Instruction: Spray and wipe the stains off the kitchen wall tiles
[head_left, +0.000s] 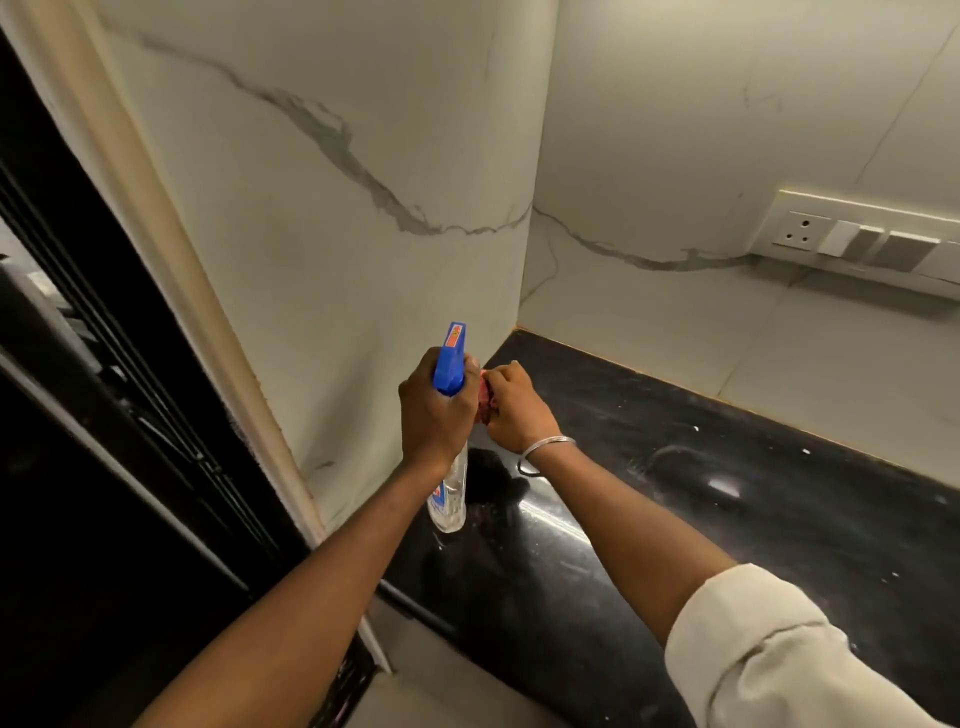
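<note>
White marble-look wall tiles (337, 218) with grey veins meet in a corner above a glossy black stone countertop (727, 493), which is speckled with pale flecks and catches the light. A white switch and socket panel (862, 241) is set in the right-hand wall; a dark doorway with a cream frame (171, 249) runs down the left. The left hand (436, 410) is wrapped around the neck of a clear spray bottle (449, 499) with a blue trigger head, held above the counter's near edge. The right hand (517, 408), a metal bangle (545, 452) at its wrist, is bunched around a red cloth (485, 397) just beside the nozzle.
</note>
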